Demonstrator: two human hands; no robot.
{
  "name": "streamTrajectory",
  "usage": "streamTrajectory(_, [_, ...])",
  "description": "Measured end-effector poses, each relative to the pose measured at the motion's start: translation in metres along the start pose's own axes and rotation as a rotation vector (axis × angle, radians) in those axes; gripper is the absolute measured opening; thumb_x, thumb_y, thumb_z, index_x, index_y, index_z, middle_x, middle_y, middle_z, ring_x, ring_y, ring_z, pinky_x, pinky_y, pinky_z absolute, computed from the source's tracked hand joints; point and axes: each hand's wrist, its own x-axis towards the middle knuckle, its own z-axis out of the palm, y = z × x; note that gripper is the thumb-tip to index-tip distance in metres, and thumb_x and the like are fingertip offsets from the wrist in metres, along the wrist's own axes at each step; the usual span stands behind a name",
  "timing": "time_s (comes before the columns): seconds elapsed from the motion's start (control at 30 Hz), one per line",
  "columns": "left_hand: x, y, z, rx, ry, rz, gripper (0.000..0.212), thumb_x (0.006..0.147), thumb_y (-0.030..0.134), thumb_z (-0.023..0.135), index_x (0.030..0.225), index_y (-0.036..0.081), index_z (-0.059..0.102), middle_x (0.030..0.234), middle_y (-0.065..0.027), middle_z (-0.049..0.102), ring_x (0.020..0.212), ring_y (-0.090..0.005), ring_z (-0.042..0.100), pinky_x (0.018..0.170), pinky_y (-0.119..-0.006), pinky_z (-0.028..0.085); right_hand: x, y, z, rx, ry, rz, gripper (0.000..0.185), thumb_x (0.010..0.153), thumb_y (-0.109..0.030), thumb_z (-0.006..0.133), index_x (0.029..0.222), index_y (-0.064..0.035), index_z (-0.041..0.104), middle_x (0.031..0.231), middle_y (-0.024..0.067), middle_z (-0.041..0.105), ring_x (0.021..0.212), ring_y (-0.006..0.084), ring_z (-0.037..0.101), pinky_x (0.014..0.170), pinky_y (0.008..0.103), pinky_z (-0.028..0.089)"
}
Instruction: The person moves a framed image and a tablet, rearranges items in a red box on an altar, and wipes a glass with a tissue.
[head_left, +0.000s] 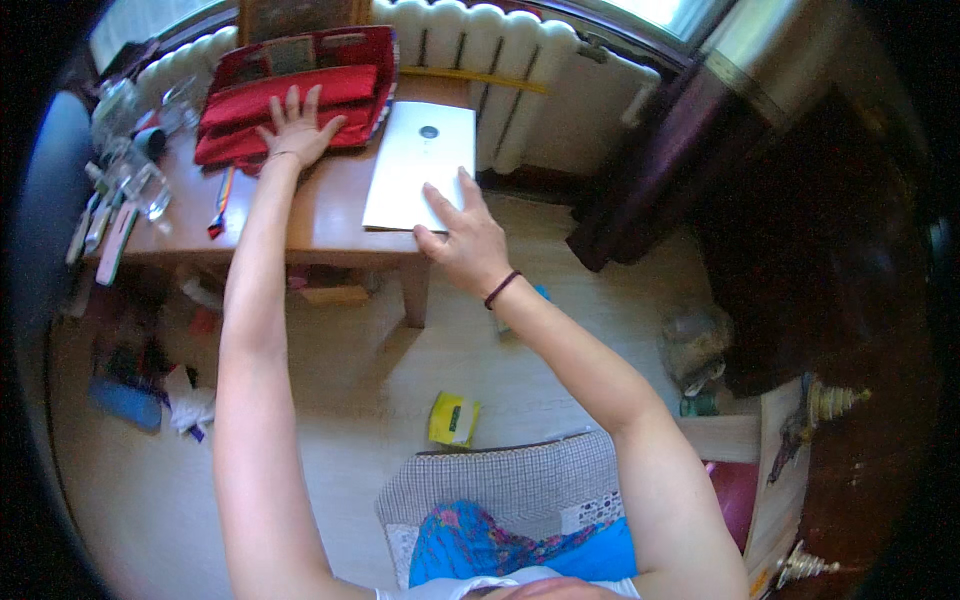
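Note:
My left hand (298, 136) is spread flat on a red fabric organizer (232, 112), which lies unfolded on the wooden table (330, 202) with its pockets along the far side. To its right lies a white folder or booklet (420, 169) with a small dark round mark near its far end. The near right corner of the folder is under my right hand (472, 244). Its fingers are apart, with the thumb by the near edge and the fingertips on or beside the right side. A short multicoloured strap (223, 202) lies below the organizer.
Clear plastic items (146, 184) and a pink-white nail file (118, 244) crowd the table's left end. Behind stands a white radiator (480, 45), with a dark curtain (675, 157) on the right. A yellow packet (453, 420) lies on the floor by the checked seat cover (502, 472).

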Motion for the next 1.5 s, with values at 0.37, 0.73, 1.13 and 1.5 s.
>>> streamTrajectory(0.37, [-0.176, -0.031, -0.06, -0.444, 0.512, 0.355, 0.061, 0.09, 0.039, 0.037, 0.136, 0.005, 0.018, 0.142, -0.0151, 0.016, 0.131, -0.0348, 0.012, 0.105, -0.048, 0.011, 0.0, 0.003, 0.001, -0.227, -0.144, -0.024, 0.053, 0.079, -0.049, 0.047, 0.127, -0.0272, 0.041, 0.134, 0.0234, 0.027, 0.123, 0.0384, 0.026, 0.092, 0.0534, 0.03])
streamTrajectory(0.73, [-0.672, -0.185, 0.126, -0.442, -0.78, -1.758, 0.135, 0.044, 0.068, 0.07, 0.136, 0.002, -0.003, 0.141, -0.0256, -0.002, 0.131, -0.0398, -0.001, 0.105, -0.049, 0.009, 0.002, -0.036, -0.007, -0.397, 0.161, -0.328, 0.063, 0.078, -0.036, 0.057, 0.132, -0.016, 0.031, 0.135, 0.0172, 0.026, 0.125, 0.0383, 0.023, 0.097, 0.057, 0.021])
streamTrajectory(1.13, [-0.65, -0.181, 0.148, -0.27, -1.139, -2.015, 0.152, 0.03, 0.071, 0.072, 0.134, 0.003, -0.015, 0.139, -0.0271, -0.011, 0.129, -0.0418, -0.01, 0.105, -0.051, 0.003, 0.173, -0.346, 0.158, 0.427, 0.037, -0.156, 0.045, 0.073, -0.042, 0.061, 0.093, -0.001, 0.061, 0.087, 0.0154, 0.062, 0.082, 0.0289, 0.06, 0.072, 0.0365, 0.047])
streamTrajectory(1.5, [-0.649, -0.189, 0.149, -0.15, -1.295, -1.855, 0.146, 0.033, 0.079, 0.064, 0.135, -0.001, -0.003, 0.139, -0.0304, -0.005, 0.129, -0.0432, -0.003, 0.103, -0.052, 0.007, 0.176, -0.361, 0.202, 0.558, 0.303, -0.094, 0.034, 0.075, -0.042, 0.057, 0.078, -0.0086, 0.066, 0.076, 0.0153, 0.062, 0.071, 0.0302, 0.061, 0.066, 0.0392, 0.048])
